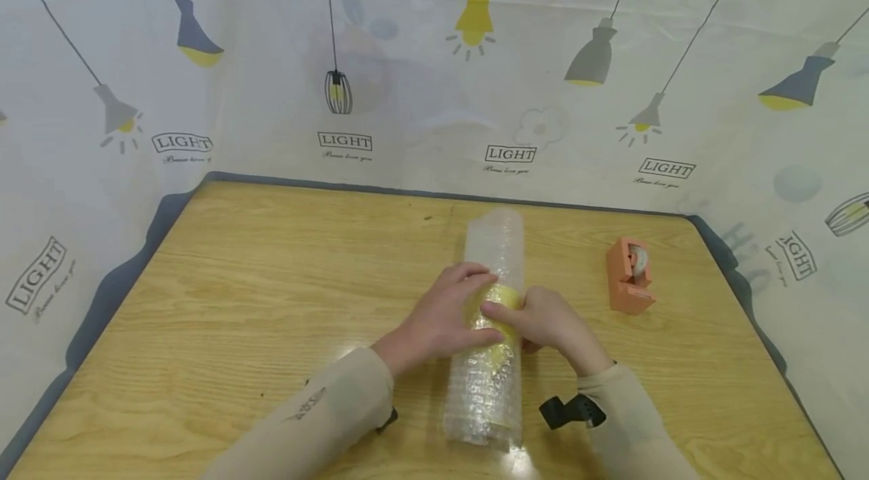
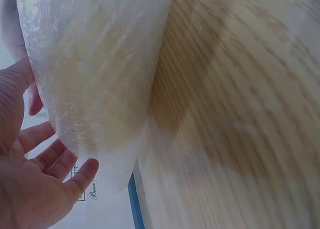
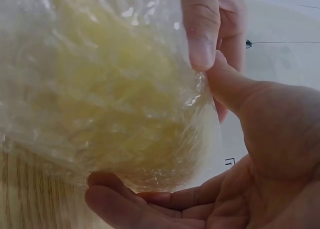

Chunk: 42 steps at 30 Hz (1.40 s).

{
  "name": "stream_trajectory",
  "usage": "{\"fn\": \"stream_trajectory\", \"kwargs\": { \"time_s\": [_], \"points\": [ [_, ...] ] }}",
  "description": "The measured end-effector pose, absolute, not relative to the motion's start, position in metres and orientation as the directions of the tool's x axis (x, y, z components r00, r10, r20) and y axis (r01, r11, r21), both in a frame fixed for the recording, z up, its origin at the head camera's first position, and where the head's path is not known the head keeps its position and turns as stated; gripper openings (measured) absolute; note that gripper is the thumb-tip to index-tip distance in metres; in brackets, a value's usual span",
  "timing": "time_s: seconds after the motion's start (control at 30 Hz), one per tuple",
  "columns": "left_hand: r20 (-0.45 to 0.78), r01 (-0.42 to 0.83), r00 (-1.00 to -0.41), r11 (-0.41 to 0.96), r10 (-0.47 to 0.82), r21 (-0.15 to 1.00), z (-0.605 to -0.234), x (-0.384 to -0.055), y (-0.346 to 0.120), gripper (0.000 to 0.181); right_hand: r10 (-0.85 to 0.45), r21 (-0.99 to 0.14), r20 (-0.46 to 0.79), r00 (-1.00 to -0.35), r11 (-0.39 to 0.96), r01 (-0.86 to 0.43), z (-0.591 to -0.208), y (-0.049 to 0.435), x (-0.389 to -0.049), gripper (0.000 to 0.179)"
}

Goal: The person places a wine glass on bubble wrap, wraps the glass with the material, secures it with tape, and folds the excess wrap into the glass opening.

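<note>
A roll of clear bubble wrap (image 1: 483, 397) lies lengthwise on the table, with something yellow (image 1: 504, 295) showing through its middle layers. My left hand (image 1: 444, 314) holds the roll from the left, its thumb and fingers spread over the top. On the other side my right hand (image 1: 557, 321) grips the roll, thumb on top. In the right wrist view the fingers of the right hand (image 3: 280, 139) curl beneath the bubble wrap (image 3: 115, 99), and the two thumbs meet above. The left wrist view shows the left hand (image 2: 35, 189) along the wrap's side. What the yellow thing is stays unclear.
An orange tape dispenser (image 1: 627, 276) with a roll of tape stands on the wooden table (image 1: 271, 276), right of the hands. A white cloth (image 1: 421, 87) printed with lamps surrounds the table behind its dark edge.
</note>
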<state>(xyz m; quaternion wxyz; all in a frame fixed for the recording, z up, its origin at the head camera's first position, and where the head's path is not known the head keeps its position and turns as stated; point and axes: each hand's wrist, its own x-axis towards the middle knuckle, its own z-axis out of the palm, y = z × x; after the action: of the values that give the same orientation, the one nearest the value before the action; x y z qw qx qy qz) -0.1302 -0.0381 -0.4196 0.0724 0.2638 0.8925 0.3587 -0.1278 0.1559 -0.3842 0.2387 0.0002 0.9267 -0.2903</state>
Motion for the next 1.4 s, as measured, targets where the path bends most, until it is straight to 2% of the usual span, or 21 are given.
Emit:
{"fn": "stream_trajectory", "kwargs": {
  "time_s": [0.2, 0.47, 0.73, 0.87, 1.1, 1.4],
  "points": [
    [0.060, 0.435, -0.838, 0.597, 0.543, 0.674, -0.418, -0.132, -0.036, 0.090, -0.124, -0.551, -0.451, -0.884, 0.817, 0.167, -0.387, 0.160, -0.129, 0.071],
    [0.077, 0.389, -0.840, 0.499, 0.537, 0.775, -0.423, -0.138, -0.053, 0.090, -0.120, -0.595, -0.454, -0.883, 0.778, 0.201, -0.391, 0.165, -0.128, 0.066],
    [0.035, 0.373, -0.827, 0.502, 0.562, 0.780, -0.430, -0.136, -0.074, 0.090, -0.146, -0.632, -0.455, -0.878, 0.748, 0.203, -0.394, 0.168, -0.129, 0.058],
    [0.033, 0.383, -0.817, 0.498, 0.576, 0.778, -0.429, -0.135, -0.081, 0.090, -0.177, -0.669, -0.458, -0.871, 0.714, 0.206, -0.397, 0.168, -0.130, 0.061],
    [0.058, 0.424, -0.806, 0.506, 0.589, 0.751, -0.427, -0.134, -0.090, 0.091, -0.247, -0.749, -0.476, -0.844, 0.617, 0.242, -0.405, 0.166, -0.130, 0.068],
    [0.101, 0.459, -0.802, 0.499, 0.589, 0.735, -0.424, -0.133, -0.098, 0.092, -0.414, -0.868, -0.457, -0.788, 0.400, 0.293, -0.418, 0.159, -0.133, 0.058]
  ]
}}
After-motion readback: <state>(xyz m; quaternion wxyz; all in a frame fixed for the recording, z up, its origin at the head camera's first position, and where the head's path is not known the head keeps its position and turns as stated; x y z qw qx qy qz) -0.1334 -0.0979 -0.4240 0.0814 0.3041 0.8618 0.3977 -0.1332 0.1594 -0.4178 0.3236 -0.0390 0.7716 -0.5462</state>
